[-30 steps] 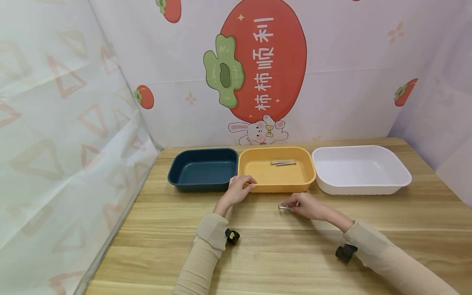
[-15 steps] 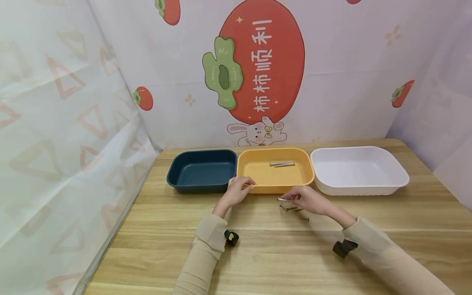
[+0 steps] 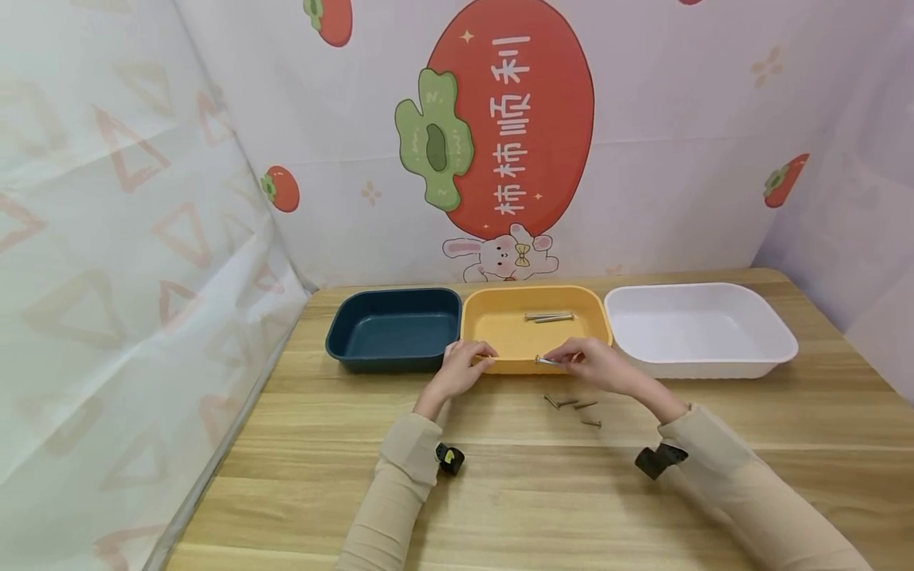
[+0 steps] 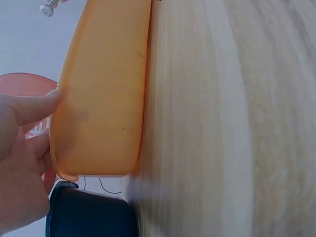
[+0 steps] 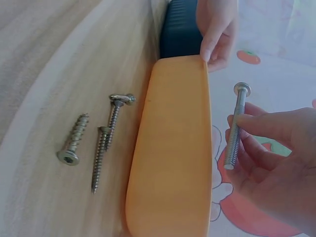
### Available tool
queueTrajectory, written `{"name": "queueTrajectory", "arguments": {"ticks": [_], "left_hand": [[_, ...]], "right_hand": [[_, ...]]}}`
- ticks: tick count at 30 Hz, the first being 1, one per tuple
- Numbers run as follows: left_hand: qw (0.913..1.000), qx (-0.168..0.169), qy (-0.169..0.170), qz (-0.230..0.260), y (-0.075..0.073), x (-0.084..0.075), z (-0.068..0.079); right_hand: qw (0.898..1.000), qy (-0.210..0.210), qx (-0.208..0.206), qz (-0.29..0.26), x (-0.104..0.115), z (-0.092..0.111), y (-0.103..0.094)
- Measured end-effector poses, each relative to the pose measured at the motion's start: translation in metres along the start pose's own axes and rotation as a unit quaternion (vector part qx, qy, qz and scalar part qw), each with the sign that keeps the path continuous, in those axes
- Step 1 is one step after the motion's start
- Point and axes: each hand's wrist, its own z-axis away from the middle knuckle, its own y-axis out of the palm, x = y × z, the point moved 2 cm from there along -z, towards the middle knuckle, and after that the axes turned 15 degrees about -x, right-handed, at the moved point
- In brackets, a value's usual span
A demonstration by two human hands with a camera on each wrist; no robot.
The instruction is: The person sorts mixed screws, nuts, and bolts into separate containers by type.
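My left hand (image 3: 462,366) grips the front rim of the yellow tray (image 4: 101,108) near its left corner, thumb outside and fingers over the rim. Between thumb and fingers, my right hand (image 3: 600,366) pinches a long silver bolt (image 5: 238,126) with a round head and a blunt threaded end. The bolt is held at the yellow tray's front rim in the head view, apart from it in the right wrist view. Two similar long bolts (image 3: 548,316) lie inside that tray. Several pointed screws (image 5: 75,140) lie loose on the table just in front of it.
A dark teal tray (image 3: 393,363) stands at the yellow tray's left, and a white tray (image 3: 700,369) at its right. All three line the back of the wooden table (image 3: 528,507). A printed cloth (image 3: 664,198) hangs behind them.
My right hand has lifted the bolt from the tabletop up to the yellow tray's front rim, uncovering the loose screws. My left hand has stayed on the rim.
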Motion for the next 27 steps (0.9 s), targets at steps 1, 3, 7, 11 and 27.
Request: {"name": "queueTrajectory", "arguments": {"ticks": [1, 3, 7, 11, 27], "left_hand": [[1.0, 0.001, -0.002, 0.0, 0.0, 0.0, 0.0], [1.0, 0.0, -0.002, 0.0, 0.0, 0.0, 0.0], [1.0, -0.002, -0.002, 0.002, -0.001, 0.0, -0.001], [1.0, -0.003, -0.004, 0.001, -0.001, 0.0, -0.001], [1.0, -0.002, -0.004, 0.003, 0.001, 0.001, 0.0]], "right_hand": [[1.0, 0.005, -0.001, -0.002, 0.0, -0.002, 0.0], [1.0, 0.011, -0.002, -0.005, -0.002, -0.005, -0.001], [1.0, 0.012, -0.008, -0.016, -0.004, -0.01, -0.002], [1.0, 0.016, -0.015, -0.02, -0.008, -0.013, -0.003], [0.997, 0.056, -0.035, -0.03, -0.018, -0.021, 0.003]]}}
